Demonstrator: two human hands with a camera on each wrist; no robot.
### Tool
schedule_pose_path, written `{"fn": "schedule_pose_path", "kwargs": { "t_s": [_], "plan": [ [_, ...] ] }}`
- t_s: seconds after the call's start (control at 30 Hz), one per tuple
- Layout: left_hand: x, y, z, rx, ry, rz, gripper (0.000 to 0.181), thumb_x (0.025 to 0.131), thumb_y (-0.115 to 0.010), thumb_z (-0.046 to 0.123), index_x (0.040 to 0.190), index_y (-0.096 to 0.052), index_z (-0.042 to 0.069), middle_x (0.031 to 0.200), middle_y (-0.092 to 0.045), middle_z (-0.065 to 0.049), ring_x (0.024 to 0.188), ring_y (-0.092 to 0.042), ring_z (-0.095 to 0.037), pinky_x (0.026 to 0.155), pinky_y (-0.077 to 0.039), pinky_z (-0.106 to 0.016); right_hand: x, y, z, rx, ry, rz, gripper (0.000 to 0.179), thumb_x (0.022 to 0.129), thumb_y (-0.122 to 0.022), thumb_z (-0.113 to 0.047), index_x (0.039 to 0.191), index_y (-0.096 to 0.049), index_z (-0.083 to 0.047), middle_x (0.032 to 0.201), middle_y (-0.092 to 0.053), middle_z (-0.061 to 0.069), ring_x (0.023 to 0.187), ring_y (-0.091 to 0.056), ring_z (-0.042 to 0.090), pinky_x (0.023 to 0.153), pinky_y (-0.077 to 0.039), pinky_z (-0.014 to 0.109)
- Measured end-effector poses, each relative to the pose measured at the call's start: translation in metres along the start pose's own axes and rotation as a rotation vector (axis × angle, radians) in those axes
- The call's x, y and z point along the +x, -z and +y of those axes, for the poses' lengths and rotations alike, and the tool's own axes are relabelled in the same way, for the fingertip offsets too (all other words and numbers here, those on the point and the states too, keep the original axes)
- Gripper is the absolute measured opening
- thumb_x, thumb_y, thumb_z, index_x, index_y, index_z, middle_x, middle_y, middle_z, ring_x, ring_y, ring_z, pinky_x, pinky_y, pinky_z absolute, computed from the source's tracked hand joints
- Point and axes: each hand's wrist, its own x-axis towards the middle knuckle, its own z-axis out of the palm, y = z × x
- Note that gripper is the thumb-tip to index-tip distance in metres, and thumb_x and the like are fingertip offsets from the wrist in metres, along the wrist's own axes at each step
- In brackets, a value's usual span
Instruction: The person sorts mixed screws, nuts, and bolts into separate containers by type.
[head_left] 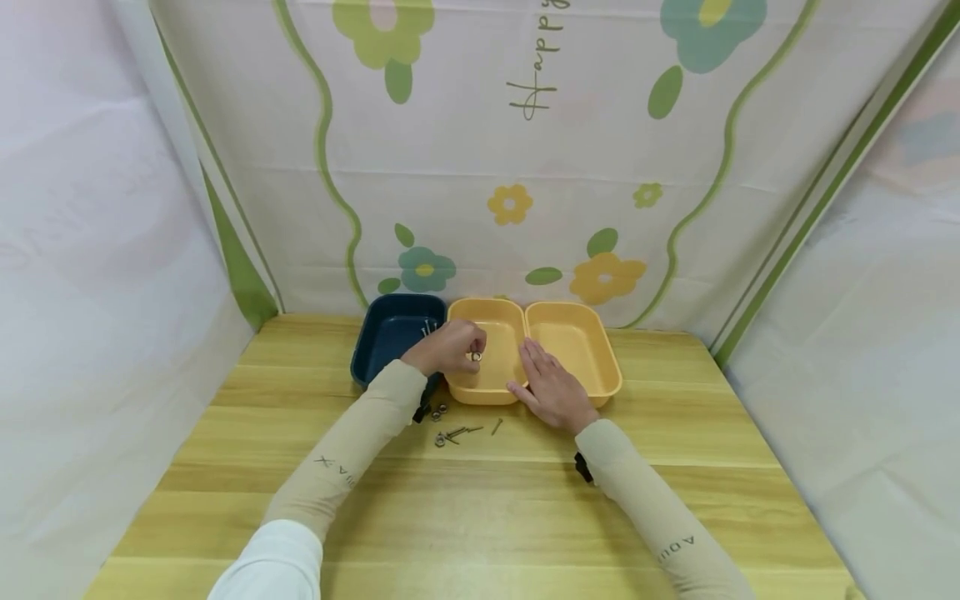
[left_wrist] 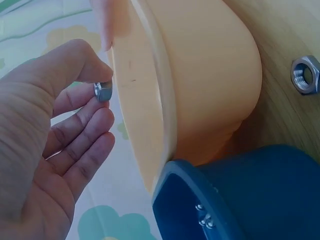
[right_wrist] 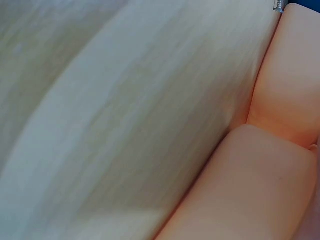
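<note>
My left hand (head_left: 448,346) pinches a steel hex nut (left_wrist: 103,91) between thumb and index finger, its other fingers loosely bent. It is over the middle yellow bin (head_left: 483,397), whose rim lies beside the nut in the left wrist view. My right hand (head_left: 557,392), fingers straight, rests at the adjoining rims of the middle bin and the right yellow bin (head_left: 609,379). A navy bin (head_left: 362,354) stands on the left, partly behind my left forearm, with several screws (head_left: 429,327) inside.
Loose nuts (head_left: 442,408) and several screws (head_left: 456,432) lie on the wooden table (head_left: 480,517) in front of the bins. One screw (head_left: 497,427) lies apart, further right. A flowered cloth (head_left: 465,150) hangs behind the bins, and pale cloth walls stand on both sides.
</note>
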Motion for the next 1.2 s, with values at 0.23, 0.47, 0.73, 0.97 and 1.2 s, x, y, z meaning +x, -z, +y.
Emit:
{"fn": "schedule_pose_path", "kwargs": {
  "t_s": [0.23, 0.47, 0.73, 0.97, 1.2],
  "plan": [
    [-0.004, 0.002, -0.001, 0.025, 0.073, -0.030, 0.043, 0.091, -0.083, 0.019, 0.128, -0.072, 0.002, 0.127, -0.071, -0.013, 0.114, -0.068, -0.026, 0.100, -0.059, -0.040, 0.000, 0.000, -0.001, -0.002, 0.005, 0.013, 0.083, 0.112, -0.034, -0.056, 0.168, -0.014, 0.002, 0.177, -0.012, 0.019, 0.166, -0.014, 0.033, 0.133, -0.023, 0.050],
    [-0.022, 0.018, 0.004, 0.063, 0.087, -0.048, 0.048, 0.090, -0.082, 0.020, 0.133, -0.070, 0.002, 0.131, -0.069, -0.013, 0.117, -0.068, -0.027, 0.104, -0.058, -0.040, 0.000, 0.001, -0.003, 0.001, 0.007, 0.011, 0.083, 0.112, -0.034, -0.056, 0.167, -0.014, 0.003, 0.177, -0.013, 0.020, 0.166, -0.014, 0.034, 0.132, -0.023, 0.051],
    [-0.057, 0.028, 0.017, 0.075, 0.069, -0.046, 0.049, 0.089, -0.082, 0.025, 0.132, -0.071, 0.003, 0.129, -0.071, -0.012, 0.114, -0.068, -0.027, 0.101, -0.058, -0.044, 0.000, -0.001, -0.001, -0.005, 0.005, 0.020, 0.082, 0.112, -0.033, -0.056, 0.167, -0.015, 0.003, 0.177, -0.014, 0.020, 0.165, -0.015, 0.033, 0.133, -0.023, 0.049],
    [-0.093, 0.022, 0.028, 0.016, -0.001, -0.024, 0.041, 0.089, -0.081, 0.017, 0.127, -0.074, 0.003, 0.125, -0.074, -0.011, 0.113, -0.072, -0.026, 0.096, -0.061, -0.040, 0.000, -0.001, -0.001, 0.002, 0.003, 0.010, 0.082, 0.112, -0.034, -0.055, 0.167, -0.015, 0.003, 0.177, -0.013, 0.019, 0.166, -0.015, 0.033, 0.133, -0.022, 0.049],
    [-0.119, 0.010, 0.032, -0.039, 0.011, -0.067, 0.038, 0.088, -0.083, 0.014, 0.124, -0.075, 0.005, 0.122, -0.075, -0.011, 0.111, -0.072, -0.026, 0.095, -0.061, -0.040, -0.001, 0.002, -0.002, -0.005, -0.010, -0.010, 0.082, 0.112, -0.033, -0.056, 0.168, -0.011, 0.001, 0.178, -0.010, 0.018, 0.166, -0.013, 0.031, 0.134, -0.020, 0.048]
  ]
}}
